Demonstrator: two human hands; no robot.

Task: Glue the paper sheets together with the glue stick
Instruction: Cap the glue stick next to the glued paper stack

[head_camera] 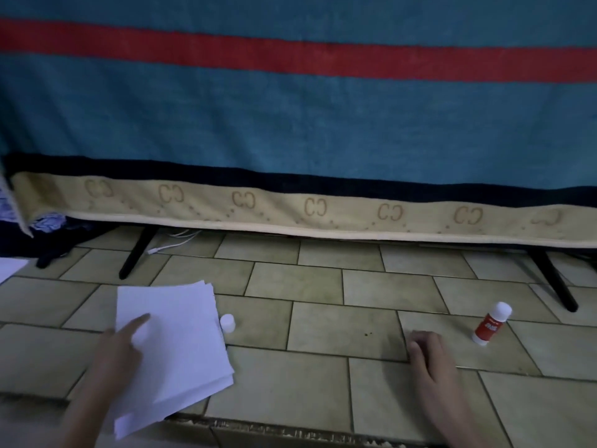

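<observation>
A stack of white paper sheets (181,344) lies fanned on the tiled floor at the lower left. My left hand (119,347) rests on the stack with its index finger stretched out flat on the top sheet. A small white cap (227,323) stands just right of the paper. The red and white glue stick (491,324) stands on the floor at the right, leaning a little. My right hand (426,354) lies on the tiles to the left of the glue stick, not touching it, its fingers loosely curled and holding nothing.
A blue blanket (290,124) with a red stripe and beige border hangs down ahead. Below it are black slanted legs (135,253) and a white cable (174,242). Another white sheet (9,268) lies at the far left edge. A rough floor edge (290,431) runs along the bottom.
</observation>
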